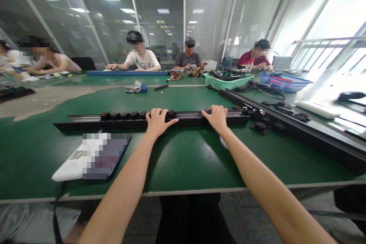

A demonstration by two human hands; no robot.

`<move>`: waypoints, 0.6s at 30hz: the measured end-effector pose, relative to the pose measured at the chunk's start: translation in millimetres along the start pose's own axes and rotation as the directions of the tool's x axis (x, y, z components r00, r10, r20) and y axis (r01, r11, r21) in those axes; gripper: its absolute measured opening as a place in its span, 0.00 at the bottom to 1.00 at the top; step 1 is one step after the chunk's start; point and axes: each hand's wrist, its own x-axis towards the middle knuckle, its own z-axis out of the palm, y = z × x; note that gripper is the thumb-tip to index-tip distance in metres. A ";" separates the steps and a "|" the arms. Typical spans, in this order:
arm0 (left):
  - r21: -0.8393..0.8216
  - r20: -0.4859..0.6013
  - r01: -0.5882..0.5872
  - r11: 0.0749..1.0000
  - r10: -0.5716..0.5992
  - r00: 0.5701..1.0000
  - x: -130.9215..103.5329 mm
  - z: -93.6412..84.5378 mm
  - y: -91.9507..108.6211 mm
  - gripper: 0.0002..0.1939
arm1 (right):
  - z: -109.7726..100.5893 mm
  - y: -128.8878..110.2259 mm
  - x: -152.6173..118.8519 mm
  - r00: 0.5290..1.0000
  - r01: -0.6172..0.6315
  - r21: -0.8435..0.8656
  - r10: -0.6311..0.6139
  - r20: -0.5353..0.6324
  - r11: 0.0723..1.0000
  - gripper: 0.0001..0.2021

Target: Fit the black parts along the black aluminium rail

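Observation:
A long black track rail (188, 121) lies across the green table in front of me, with a grey channel along its top. Several small black socket modules (124, 115) sit in a row on its left half. My left hand (157, 122) grips the rail at the right end of this row, fingers bent over the top and thumb along the front side. Farther right, my right hand (217, 118) has its fingers closed on another black socket module (207, 111) at the channel. Its lower part is hidden by the fingers.
A second black rail (320, 141) slants along the right, with loose black modules (259, 126) beside it. A phone (121, 156) and a white device (71, 164) lie front left. Behind are a glove (137, 87), a green basket (228, 82), a blue basket (297, 84) and several seated people.

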 end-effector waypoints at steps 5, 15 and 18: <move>-0.003 -0.004 -0.008 1.000 0.008 1.000 0.2 0.0 -0.4 0.34 | 0.7 1.0 0.4 1.000 0.007 0.006 -0.007 -0.010 1.000 0.16; -0.007 0.011 0.000 1.000 0.000 1.000 0.1 -1.3 0.5 0.34 | 1.9 6.0 2.5 1.000 -0.010 0.025 0.010 -0.025 1.000 0.15; -0.011 0.014 0.002 1.000 -0.002 1.000 -0.1 -1.6 0.5 0.34 | 2.9 7.1 3.0 1.000 -0.007 0.027 0.008 -0.030 1.000 0.15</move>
